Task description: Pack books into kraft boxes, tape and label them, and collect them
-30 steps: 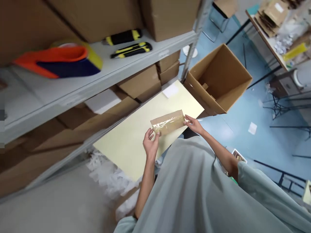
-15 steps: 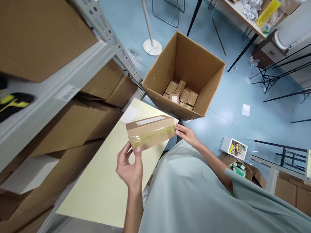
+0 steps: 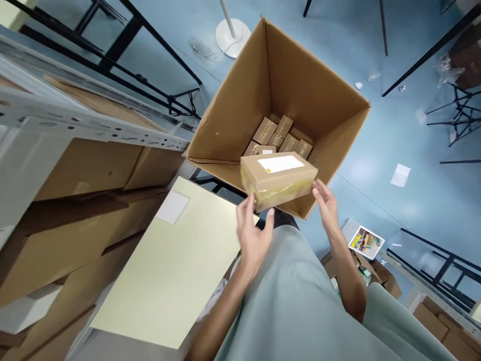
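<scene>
A small taped cardboard box (image 3: 280, 179) with a white label on top is held between my two hands, over the near rim of a large open carton (image 3: 233, 108). My left hand (image 3: 253, 235) has its fingertips at the box's near left corner, with the thumb apart from the fingers. At the box's right end, my right hand (image 3: 326, 204) presses its fingertips against the side. Several similar small brown boxes (image 3: 264, 130) lie on the carton's floor, partly hidden behind the held box.
A pale yellow tabletop (image 3: 169, 271) with a white paper slip (image 3: 173, 207) is at the left. Beyond it stands a metal shelf rack (image 3: 93, 128) filled with brown cartons. A white stand base (image 3: 232, 37) sits behind the large carton. A small white bin (image 3: 366, 241) is at the right.
Both hands have carried the small box from above the tabletop to the right, over the large carton's near edge. The view has shifted to the right, and the box's labelled top now shows more.
</scene>
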A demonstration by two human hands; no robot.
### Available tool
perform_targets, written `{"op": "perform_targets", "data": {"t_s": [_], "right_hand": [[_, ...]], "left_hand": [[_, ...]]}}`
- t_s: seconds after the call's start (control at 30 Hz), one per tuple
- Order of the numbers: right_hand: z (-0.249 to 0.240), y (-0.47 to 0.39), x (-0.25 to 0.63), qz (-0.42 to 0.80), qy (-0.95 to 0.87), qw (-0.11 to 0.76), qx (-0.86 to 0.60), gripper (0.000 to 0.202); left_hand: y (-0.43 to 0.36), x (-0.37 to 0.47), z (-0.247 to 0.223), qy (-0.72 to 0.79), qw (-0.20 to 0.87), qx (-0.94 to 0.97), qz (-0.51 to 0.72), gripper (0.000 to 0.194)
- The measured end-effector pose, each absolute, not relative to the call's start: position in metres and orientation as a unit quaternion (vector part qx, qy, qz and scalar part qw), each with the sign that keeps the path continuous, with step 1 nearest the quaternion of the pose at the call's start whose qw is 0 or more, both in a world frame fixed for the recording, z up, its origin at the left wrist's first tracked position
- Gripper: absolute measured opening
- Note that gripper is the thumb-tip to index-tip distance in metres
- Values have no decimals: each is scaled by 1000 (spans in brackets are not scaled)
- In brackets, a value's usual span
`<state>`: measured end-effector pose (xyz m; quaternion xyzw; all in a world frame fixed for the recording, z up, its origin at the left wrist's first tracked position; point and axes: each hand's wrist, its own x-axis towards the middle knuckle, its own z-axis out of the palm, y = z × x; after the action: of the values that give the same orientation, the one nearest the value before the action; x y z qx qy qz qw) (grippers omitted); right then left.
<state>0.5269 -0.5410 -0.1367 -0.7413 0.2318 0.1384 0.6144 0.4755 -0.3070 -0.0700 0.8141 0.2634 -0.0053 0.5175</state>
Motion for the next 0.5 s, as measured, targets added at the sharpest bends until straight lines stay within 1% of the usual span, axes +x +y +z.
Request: {"op": "perform_targets", "data": {"t_s": [0.07,0.1,0.17,0.23,0.37,0.5], "right_hand": [[-158,-558,557,111,231,560,-788,86],[-171,-564,575,108,217,525,-816,87],[-202,-569,613,128,174,454,-864,80],[-240,-566,653,168,127,407,-889,70],[-325,-542,723,227,61,382,-894,61],[-405,-495,774,270,-8,392,-879,61]], "left_hand": [[-325,503,-115,315,582,748,-46,75],[-331,516,-139,348,619,701,-74,72],[-340,540,-184,405,671,606,-137,55],[-343,560,-222,440,700,535,-172,43],[-340,595,-281,531,710,428,-176,37],[-316,631,-342,616,685,359,-148,27]]}}
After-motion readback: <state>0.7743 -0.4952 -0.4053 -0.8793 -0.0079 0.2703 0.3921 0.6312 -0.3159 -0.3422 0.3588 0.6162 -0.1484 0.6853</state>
